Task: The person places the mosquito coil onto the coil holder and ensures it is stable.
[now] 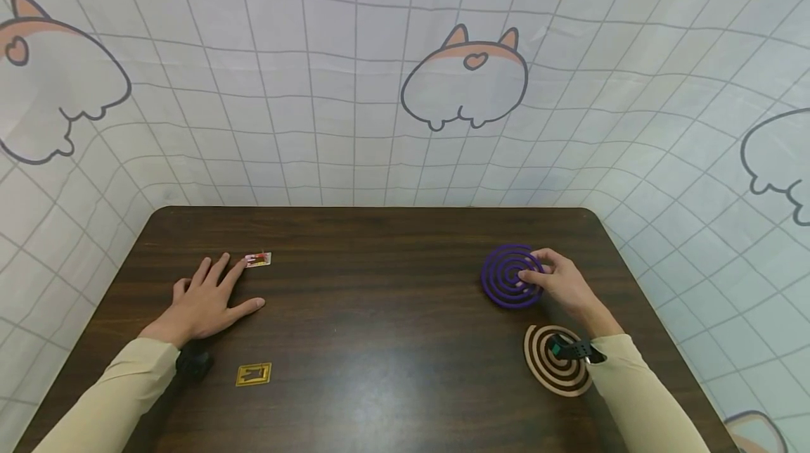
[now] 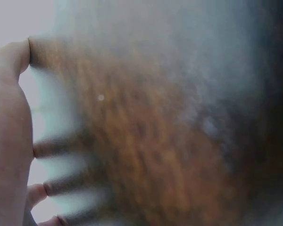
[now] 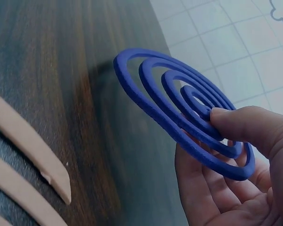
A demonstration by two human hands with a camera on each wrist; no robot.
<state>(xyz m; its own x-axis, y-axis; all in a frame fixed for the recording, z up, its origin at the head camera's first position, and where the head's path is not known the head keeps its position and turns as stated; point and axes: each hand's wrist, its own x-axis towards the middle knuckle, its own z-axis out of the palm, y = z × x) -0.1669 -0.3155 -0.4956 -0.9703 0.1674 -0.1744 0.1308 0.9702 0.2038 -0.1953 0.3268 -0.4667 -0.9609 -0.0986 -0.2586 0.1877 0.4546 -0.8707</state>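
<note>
Between thumb and fingers my right hand (image 1: 566, 286) pinches a purple mosquito coil (image 1: 504, 291), thumb near its centre and fingers beneath. In the right wrist view the coil (image 3: 148, 106) is tilted and held above the tabletop. Below that hand, partly under the wrist, a tan mosquito coil (image 1: 544, 367) lies on the table. Fingers spread, my left hand (image 1: 205, 304) rests on the table at the left. Its index fingertip is at the edge of a small red and white card (image 1: 258, 259). Nearer the front lies a small gold-yellow rectangular piece (image 1: 254, 374).
A dark wood table (image 1: 380, 312) with rounded far corners fills the lower view. White gridded cloth (image 1: 329, 108) with cartoon animal drawings hangs behind it and at both sides. Dark straps with small devices sit at both wrists.
</note>
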